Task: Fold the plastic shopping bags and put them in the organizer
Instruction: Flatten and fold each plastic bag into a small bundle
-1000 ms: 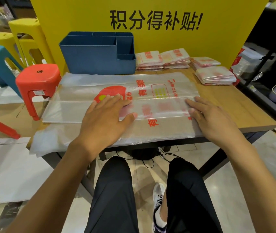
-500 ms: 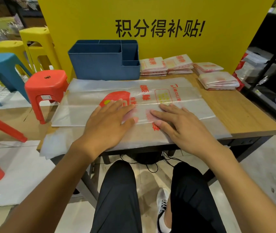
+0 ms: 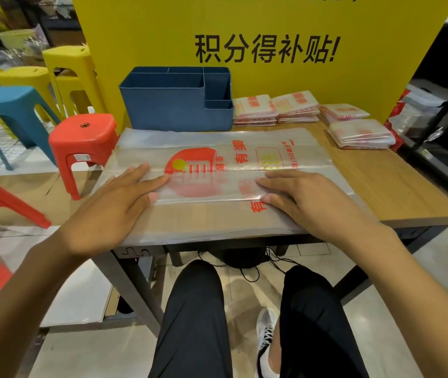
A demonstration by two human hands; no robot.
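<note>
Bag (image 3: 217, 170) lies flat across the table (image 3: 397, 192), clear plastic w/ red print, long edges folded in toward the middle; near edge reaches the table front. L hand (image 3: 114, 205) is flat on the bag's left part, fingers straight & slightly spread, palm down, pressing, holding nothing. R hand (image 3: 307, 200) is flat on the right part, fingers straight & close together, tips at the fold edge, thumb on the plastic, no grip either. Hands well apart, red logo between them. Organizer (image 3: 176, 102), blue, w/ several compartments, stands at the table back just behind the bag. Folded bags (image 3: 296, 105) are stacked in piles right of it.
</note>
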